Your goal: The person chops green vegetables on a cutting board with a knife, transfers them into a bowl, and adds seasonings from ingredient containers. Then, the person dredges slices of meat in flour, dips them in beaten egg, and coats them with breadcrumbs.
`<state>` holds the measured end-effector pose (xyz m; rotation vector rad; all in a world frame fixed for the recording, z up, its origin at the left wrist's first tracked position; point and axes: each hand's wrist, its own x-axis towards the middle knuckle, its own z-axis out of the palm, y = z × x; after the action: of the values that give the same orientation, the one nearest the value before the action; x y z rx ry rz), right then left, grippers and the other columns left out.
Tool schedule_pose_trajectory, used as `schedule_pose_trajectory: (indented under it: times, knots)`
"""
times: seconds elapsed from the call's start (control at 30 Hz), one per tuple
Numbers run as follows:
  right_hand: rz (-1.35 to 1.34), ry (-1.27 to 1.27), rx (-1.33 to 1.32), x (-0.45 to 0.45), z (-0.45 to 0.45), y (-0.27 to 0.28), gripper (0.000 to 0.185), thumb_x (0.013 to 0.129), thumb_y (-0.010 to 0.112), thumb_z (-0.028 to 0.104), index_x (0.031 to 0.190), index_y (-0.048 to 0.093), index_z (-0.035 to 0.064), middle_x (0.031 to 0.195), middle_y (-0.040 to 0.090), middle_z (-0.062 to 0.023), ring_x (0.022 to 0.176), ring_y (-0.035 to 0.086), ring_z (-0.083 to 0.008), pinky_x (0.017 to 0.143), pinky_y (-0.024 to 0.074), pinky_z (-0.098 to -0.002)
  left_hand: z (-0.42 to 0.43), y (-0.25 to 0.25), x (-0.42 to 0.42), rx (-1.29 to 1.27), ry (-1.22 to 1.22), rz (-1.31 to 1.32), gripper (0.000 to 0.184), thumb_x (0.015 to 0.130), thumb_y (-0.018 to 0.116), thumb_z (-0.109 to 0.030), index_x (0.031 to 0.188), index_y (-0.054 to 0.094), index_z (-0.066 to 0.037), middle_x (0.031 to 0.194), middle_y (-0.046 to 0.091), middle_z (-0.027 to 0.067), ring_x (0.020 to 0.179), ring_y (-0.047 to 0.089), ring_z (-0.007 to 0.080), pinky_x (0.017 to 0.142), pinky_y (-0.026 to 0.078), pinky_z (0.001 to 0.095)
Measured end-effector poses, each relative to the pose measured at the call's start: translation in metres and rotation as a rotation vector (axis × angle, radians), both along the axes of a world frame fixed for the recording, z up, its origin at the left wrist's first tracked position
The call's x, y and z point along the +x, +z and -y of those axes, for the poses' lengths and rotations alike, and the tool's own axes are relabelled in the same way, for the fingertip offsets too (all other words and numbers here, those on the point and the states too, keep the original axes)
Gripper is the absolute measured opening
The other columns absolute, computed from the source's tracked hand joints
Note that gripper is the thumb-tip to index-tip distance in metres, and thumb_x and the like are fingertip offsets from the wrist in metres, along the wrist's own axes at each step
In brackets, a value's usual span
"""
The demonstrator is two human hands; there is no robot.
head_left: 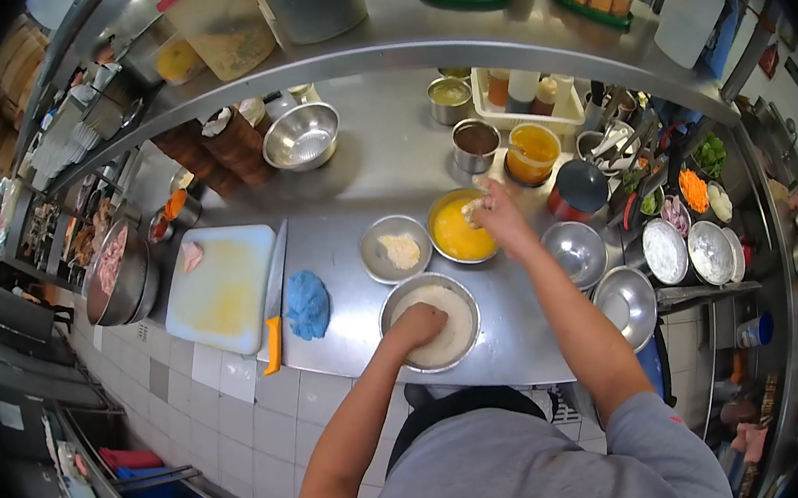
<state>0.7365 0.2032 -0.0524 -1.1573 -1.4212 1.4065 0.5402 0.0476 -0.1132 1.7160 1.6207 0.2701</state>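
Note:
My left hand (423, 324) is closed, down in a steel bowl of pale crumbs (448, 342); what its fingers hold, if anything, is hidden. Over the right part of a bowl of yellow liquid (458, 231), my right hand (495, 216) has its coated fingers bent around something pale that I cannot make out. A smaller steel bowl (376, 263) with a pale coated piece (401, 251) stands left of the yellow liquid, just behind the crumb bowl.
At left are a white cutting board (221, 295), an orange-handled knife (274, 333), a blue cloth (307, 305) and a bowl of raw meat (113, 267). Empty steel bowls (574, 254) stand at right. A steel shelf (418, 44) crosses above the counter.

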Motion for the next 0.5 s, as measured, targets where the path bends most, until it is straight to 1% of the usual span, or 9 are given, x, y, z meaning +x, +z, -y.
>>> schedule_pose_trajectory:
  times: [0.03,0.1,0.13,0.23,0.27,0.3,0.4,0.47,0.5]
  knots:
    - [-0.014,-0.001,0.001,-0.002,-0.002,0.0,0.063,0.083,0.057,0.003,0.142,0.036,0.0081,0.1,0.06,-0.0111,0.082,0.06,-0.0153,0.074,0.0493,-0.0277,-0.008,0.016,-0.003,0.011,-0.002,0.001,0.04,0.083,0.048,-0.033,0.079,0.068,0.002,0.084,0.069,0.0181,0.076,0.065,0.029,0.076,0.049,0.0381]
    - [-0.025,0.002,-0.009,-0.002,-0.001,0.0,0.063,0.083,0.057,0.003,0.142,0.036,0.0078,0.1,0.059,-0.011,0.082,0.059,-0.0155,0.074,0.0493,-0.0281,-0.018,0.041,-0.013,-0.21,0.089,0.11,0.041,0.085,0.049,-0.032,0.087,0.071,0.002,0.088,0.069,0.022,0.083,0.067,0.0348,0.081,0.05,0.0417]
    - [-0.012,-0.008,0.002,-0.002,-0.001,0.003,0.063,0.083,0.057,0.003,0.142,0.036,0.0074,0.1,0.059,-0.0109,0.082,0.059,-0.0155,0.075,0.0493,-0.0282,-0.019,0.049,-0.016,-0.205,0.114,0.176,0.042,0.086,0.049,-0.033,0.084,0.071,0.002,0.086,0.069,0.0213,0.081,0.067,0.0344,0.08,0.05,0.042]
    - [-0.02,-0.016,0.001,0.0,0.003,0.008,0.063,0.083,0.056,0.002,0.142,0.036,0.0069,0.1,0.059,-0.0109,0.083,0.059,-0.0157,0.075,0.0492,-0.0284,-0.006,0.061,-0.005,-0.159,0.066,0.149,0.042,0.087,0.047,-0.034,0.083,0.07,0.002,0.086,0.069,0.0217,0.081,0.066,0.0363,0.081,0.049,0.0439]
    - [-0.041,-0.01,0.002,0.001,0.003,0.009,0.062,0.083,0.056,0.002,0.142,0.036,0.0068,0.1,0.059,-0.0111,0.083,0.059,-0.0158,0.075,0.0492,-0.0285,0.0,0.025,0.0,-0.082,-0.055,0.118,0.043,0.087,0.046,-0.034,0.084,0.07,0.002,0.09,0.068,0.0234,0.086,0.065,0.0392,0.084,0.048,0.0455]
    - [-0.038,-0.004,0.002,0.0,0.004,0.007,0.062,0.083,0.056,0.002,0.142,0.036,0.0068,0.1,0.059,-0.0111,0.083,0.059,-0.0158,0.075,0.0492,-0.0285,0.011,-0.018,0.016,-0.055,-0.202,-0.006,0.043,0.087,0.046,-0.034,0.085,0.069,0.002,0.093,0.068,0.0251,0.09,0.064,0.0411,0.087,0.047,0.0466]
    - [0.004,-0.003,-0.044,-0.002,0.004,0.0,0.062,0.083,0.056,0.002,0.142,0.036,0.0067,0.1,0.059,-0.0113,0.083,0.059,-0.0153,0.075,0.0489,-0.0279,0.011,0.029,0.027,-0.187,-0.127,0.089,0.043,0.086,0.046,-0.033,0.088,0.07,0.003,0.095,0.067,0.0263,0.092,0.064,0.0409,0.088,0.047,0.0456]
    - [-0.053,0.008,-0.037,-0.005,0.004,0.002,0.063,0.083,0.056,0.003,0.142,0.036,0.0066,0.1,0.059,-0.0113,0.082,0.059,-0.015,0.074,0.0485,-0.0275,0.001,0.047,0.019,-0.226,-0.055,0.126,0.043,0.085,0.046,-0.034,0.088,0.07,0.001,0.092,0.069,0.0221,0.087,0.066,0.0353,0.085,0.048,0.0435]
    - [-0.053,0.008,-0.037,-0.005,0.002,0.003,0.063,0.083,0.056,0.003,0.142,0.036,0.0066,0.1,0.059,-0.0113,0.082,0.059,-0.015,0.074,0.0485,-0.0275,-0.003,0.049,0.014,-0.226,-0.055,0.126,0.043,0.085,0.046,-0.034,0.088,0.07,0.001,0.092,0.069,0.0221,0.087,0.066,0.0353,0.085,0.048,0.0435]
